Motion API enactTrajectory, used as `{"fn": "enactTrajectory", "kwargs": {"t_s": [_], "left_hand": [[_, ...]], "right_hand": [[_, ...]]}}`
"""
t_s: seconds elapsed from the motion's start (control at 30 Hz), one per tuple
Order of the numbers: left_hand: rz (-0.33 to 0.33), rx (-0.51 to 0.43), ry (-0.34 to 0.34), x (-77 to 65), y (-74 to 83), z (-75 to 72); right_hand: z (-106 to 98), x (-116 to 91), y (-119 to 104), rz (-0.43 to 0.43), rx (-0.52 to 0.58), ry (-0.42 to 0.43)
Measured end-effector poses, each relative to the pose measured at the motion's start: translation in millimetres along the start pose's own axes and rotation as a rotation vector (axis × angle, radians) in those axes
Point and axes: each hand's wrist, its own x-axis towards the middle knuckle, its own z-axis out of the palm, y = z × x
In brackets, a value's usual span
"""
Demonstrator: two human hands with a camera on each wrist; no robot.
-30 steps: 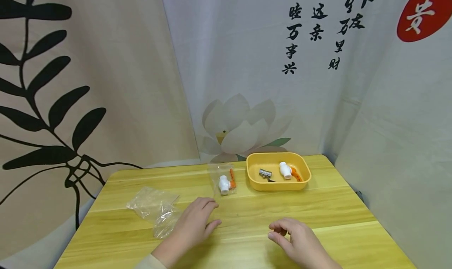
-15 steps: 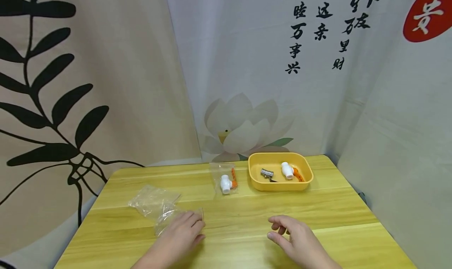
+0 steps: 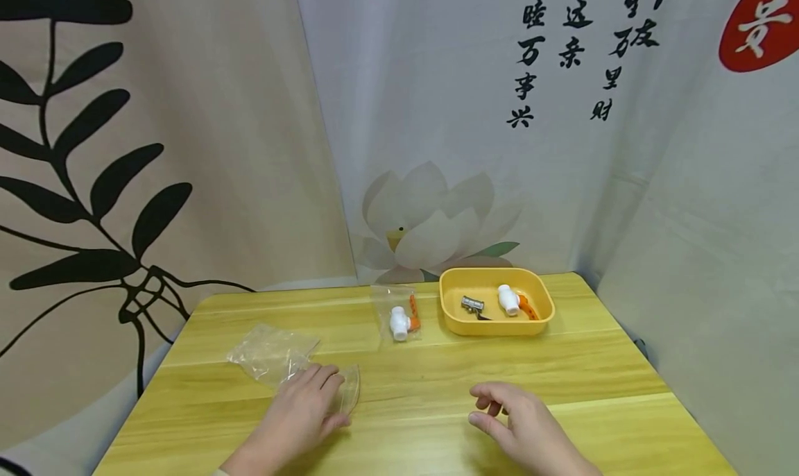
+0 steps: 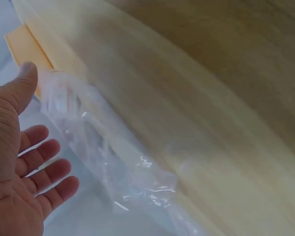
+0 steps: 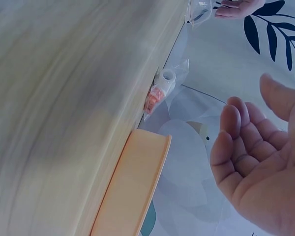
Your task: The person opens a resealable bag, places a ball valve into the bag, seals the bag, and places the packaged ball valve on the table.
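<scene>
My left hand is over the right end of some crumpled clear plastic bags, its fingers loosely bent. In the left wrist view the fingers hold nothing and the bag plastic lies beyond them. A clear bag edge shows just right of that hand. My right hand hovers at the front right, fingers relaxed, with nothing in them. Farther back, a small clear bag contains a white valve with an orange handle. The head view hides part of the crumpled bags behind my left hand.
A yellow tray stands at the back right of the wooden table. Inside it are a small metal part and another white valve with an orange handle. A printed curtain hangs behind the table's back edge.
My left hand has moved left, over the crumpled bags, and a clear bag edge has come into sight on its right. The right hand has stayed nearly still. The head view has shifted slightly.
</scene>
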Motion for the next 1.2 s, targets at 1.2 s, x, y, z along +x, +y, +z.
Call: {"fn": "enactTrajectory", "kwargs": {"t_s": [1.2], "left_hand": [[-0.321,0.083,0.081,20.2,38.7,0.8]], "right_hand": [[4,1,-2,-0.037,0.056,-0.132]]}}
